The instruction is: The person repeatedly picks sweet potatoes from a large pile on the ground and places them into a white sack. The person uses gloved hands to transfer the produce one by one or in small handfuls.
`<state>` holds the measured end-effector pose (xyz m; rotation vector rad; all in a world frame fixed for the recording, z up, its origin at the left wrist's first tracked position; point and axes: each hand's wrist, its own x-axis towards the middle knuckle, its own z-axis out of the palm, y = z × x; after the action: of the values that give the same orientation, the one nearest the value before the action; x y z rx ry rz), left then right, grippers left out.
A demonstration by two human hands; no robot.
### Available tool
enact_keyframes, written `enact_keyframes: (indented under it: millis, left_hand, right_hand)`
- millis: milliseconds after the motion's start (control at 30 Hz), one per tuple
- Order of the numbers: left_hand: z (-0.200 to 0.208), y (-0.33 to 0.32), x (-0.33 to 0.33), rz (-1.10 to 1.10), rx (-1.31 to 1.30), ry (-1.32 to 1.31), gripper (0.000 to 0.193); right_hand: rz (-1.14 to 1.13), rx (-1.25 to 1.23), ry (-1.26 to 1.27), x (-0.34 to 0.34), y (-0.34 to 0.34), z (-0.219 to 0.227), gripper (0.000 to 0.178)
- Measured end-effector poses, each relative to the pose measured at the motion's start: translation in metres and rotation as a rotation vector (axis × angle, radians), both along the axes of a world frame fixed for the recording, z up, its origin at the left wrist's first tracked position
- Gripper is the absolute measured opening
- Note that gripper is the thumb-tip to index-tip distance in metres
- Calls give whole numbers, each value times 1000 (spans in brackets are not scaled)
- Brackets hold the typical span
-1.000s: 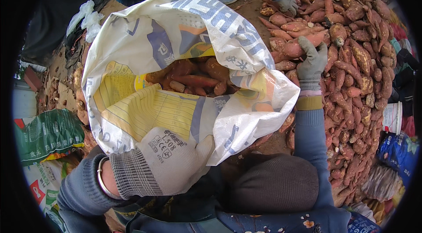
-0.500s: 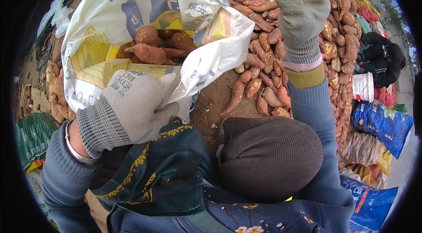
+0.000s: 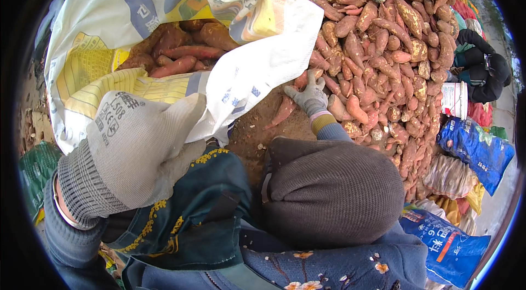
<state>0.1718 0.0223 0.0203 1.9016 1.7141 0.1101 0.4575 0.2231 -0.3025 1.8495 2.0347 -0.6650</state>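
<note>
A white printed woven sack gapes at the left, with several reddish sweet potatoes lying inside. My left hand, in a pale grey knit glove, is closed at the near rim of the sack, thumb and fingers gripping its edge. To the right of the sack, my right hand reaches down in a grey glove at the near side of a sweet potato pile. Its fingers are apart, around a sweet potato on the ground that they appear to touch.
Dark ribbed knit fabric bulges over my lap, beside a dark green apron. Far right, a person in dark clothes bends near a white bucket. Blue sacks lie along the right edge, a green sack at the left.
My right hand has come down and back from the far pile to its near edge by the sack. The left hand has shifted left with the sack rim, and the sack mouth sits further left.
</note>
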Motion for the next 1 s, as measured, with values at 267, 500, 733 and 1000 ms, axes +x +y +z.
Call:
enact_keyframes:
  millis: [267,500,733,1000]
  left_hand:
    - [2,4,2,-22,-71,25,44]
    - [0,1,1,-45,-39,35,45]
    - [3,2,0,-63,-38,64,46]
    - [-1,3,0,-13,-40,-10,48]
  right_hand:
    - [346,-107,-100,-40,-42,21,111]
    - [229,-102,-67,-23,-50,21,122]
    - [277,-234,-174,-38,-41,19,109]
    - [-93,-6,376,-6,-43,24,94]
